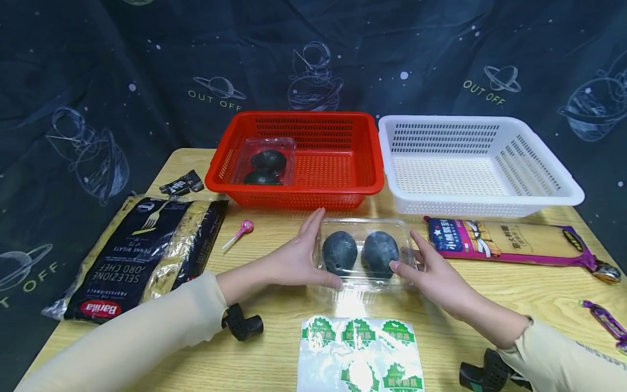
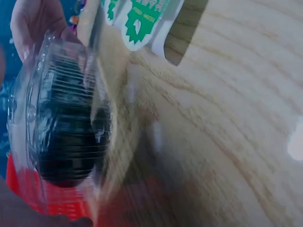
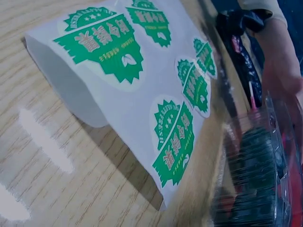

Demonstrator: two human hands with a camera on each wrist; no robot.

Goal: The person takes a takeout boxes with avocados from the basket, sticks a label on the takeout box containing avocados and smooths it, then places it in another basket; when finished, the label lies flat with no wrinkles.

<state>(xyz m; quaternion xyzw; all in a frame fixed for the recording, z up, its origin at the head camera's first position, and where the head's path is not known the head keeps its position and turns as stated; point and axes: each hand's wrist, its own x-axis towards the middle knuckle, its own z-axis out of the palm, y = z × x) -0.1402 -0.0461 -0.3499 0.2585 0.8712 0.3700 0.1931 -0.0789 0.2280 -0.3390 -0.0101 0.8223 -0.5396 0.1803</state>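
Note:
A clear plastic clamshell box (image 1: 354,225) with two dark avocados (image 1: 339,252) inside is held between both hands over the middle of the table. My left hand (image 1: 302,260) grips its left end, thumb along the near edge and fingers up the side. On the right end, my right hand (image 1: 431,272) holds on with its thumb at the near corner and fingers round the far side. The box's ridged side (image 2: 71,113) fills the left of the left wrist view. Nearest me lies a white sheet of green stickers (image 1: 360,348), its edge curling up in the right wrist view.
Behind stand a red basket (image 1: 294,190), holding another avocado box (image 1: 268,142), and a white basket (image 1: 482,204). A penne bag (image 1: 132,256), black-wrapped candy (image 1: 182,184) and lollipop (image 1: 246,226) lie left; a noodle pack (image 1: 514,239) and purple candy (image 1: 607,321) lie right.

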